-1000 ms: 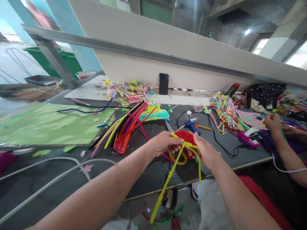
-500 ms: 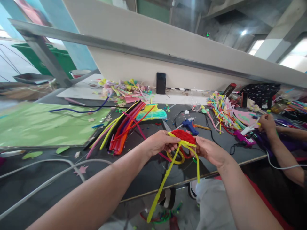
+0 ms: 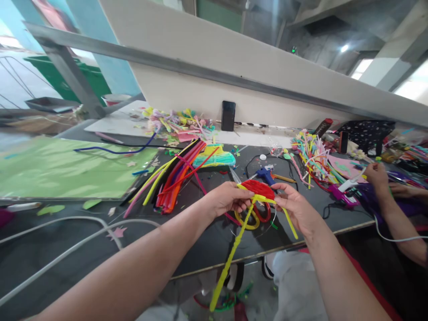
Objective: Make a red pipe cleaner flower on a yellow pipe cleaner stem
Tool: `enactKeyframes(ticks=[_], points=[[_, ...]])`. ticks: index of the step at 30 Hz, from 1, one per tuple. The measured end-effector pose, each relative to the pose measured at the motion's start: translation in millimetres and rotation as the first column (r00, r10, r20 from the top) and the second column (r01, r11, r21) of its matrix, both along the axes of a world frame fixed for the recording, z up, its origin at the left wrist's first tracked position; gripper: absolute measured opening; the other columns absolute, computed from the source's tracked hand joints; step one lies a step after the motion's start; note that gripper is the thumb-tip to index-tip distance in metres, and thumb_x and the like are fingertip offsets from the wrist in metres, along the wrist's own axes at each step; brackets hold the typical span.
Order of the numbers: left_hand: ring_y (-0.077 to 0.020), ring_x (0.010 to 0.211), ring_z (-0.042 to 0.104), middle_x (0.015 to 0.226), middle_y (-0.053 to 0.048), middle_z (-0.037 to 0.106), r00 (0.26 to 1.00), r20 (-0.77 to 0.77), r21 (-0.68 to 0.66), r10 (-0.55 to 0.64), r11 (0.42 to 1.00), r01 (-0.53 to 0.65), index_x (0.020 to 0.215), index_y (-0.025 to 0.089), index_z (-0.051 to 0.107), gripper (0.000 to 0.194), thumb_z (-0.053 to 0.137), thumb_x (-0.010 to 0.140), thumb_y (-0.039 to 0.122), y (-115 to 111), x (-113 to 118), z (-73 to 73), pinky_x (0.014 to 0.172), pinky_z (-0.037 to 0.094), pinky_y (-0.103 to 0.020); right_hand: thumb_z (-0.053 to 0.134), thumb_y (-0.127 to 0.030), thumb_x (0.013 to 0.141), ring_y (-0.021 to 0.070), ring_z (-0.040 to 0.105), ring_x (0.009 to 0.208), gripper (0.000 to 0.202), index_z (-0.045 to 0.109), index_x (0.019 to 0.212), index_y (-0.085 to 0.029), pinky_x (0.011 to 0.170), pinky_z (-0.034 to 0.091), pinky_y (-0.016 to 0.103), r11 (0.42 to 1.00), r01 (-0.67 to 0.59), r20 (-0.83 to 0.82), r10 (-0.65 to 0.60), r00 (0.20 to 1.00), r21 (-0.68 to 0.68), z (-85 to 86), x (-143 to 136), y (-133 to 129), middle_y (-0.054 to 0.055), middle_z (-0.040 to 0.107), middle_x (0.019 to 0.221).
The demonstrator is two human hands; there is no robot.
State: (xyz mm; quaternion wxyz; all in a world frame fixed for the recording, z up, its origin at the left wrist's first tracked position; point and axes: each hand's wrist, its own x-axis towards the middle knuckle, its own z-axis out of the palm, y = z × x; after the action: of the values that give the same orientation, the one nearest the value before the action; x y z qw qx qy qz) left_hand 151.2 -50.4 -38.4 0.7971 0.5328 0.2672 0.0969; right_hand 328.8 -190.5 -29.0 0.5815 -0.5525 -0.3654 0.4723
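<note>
A: Where is the red piece [image 3: 258, 188], and how is it held?

B: Above the near edge of the table [image 3: 207, 249], between both hands. The left hand [image 3: 229, 199] pinches its left end with fingers closed; the right hand [image 3: 294, 209] pinches its right end likewise, probably to steady it.

A: And the yellow stem [image 3: 234, 249]?

B: It hangs from the red piece down past the table edge. A blue glue gun [image 3: 267, 174] lies just behind the red piece; loose stems [image 3: 174, 178] lie to its left.
</note>
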Motion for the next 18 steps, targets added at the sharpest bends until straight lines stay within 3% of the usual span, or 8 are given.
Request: enactKeyframes(ticks=[8, 14, 18], points=[[-0.0072, 0.043, 0.055, 0.057, -0.004, 0.063, 0.999, 0.001, -0.032, 0.033, 0.999, -0.033, 0.067, 0.007, 0.067, 0.028, 0.078, 0.062, 0.032, 1.2, 0.1, 0.6, 0.04, 0.042, -0.016, 0.07, -0.025, 0.07, 0.0132, 0.055, 0.062, 0.04, 0.052, 0.106, -0.026, 0.065, 0.039, 0.026, 0.996, 0.082, 0.208, -0.09, 0.974, 0.046, 2.3, -6.9, -0.3, -0.006, 0.06, 0.063], [-0.0074, 0.044, 0.055, 0.057, -0.004, 0.063, 0.999, -0.006, -0.037, 0.035, 0.999, -0.035, 0.068, 0.007, 0.067, 0.028, 0.077, 0.063, 0.032, 0.2, 0.9, -0.9, 0.04, 0.043, -0.016, 0.072, -0.025, 0.069, 0.0115, 0.051, 0.058, 0.036, 0.055, 0.1, -0.025, 0.06, 0.037, 0.024, 0.992, 0.088, 0.135, -0.1, 0.986, 0.09, 2.6, -9.6, 1.1, -0.006, 0.057, 0.06], [-0.0073, 0.043, 0.055, 0.058, -0.004, 0.063, 0.999, -0.013, -0.038, 0.035, 0.999, -0.035, 0.069, 0.007, 0.067, 0.029, 0.078, 0.062, 0.033, 1.0, 0.6, -1.0, 0.041, 0.044, -0.016, 0.072, -0.03, 0.071, 0.0115, 0.049, 0.06, 0.02, 0.062, 0.086, -0.024, 0.058, 0.038, 0.024, 0.992, 0.088, 0.082, -0.096, 0.992, 0.091, 6.1, -9.0, -1.7, -0.003, 0.057, 0.066]])
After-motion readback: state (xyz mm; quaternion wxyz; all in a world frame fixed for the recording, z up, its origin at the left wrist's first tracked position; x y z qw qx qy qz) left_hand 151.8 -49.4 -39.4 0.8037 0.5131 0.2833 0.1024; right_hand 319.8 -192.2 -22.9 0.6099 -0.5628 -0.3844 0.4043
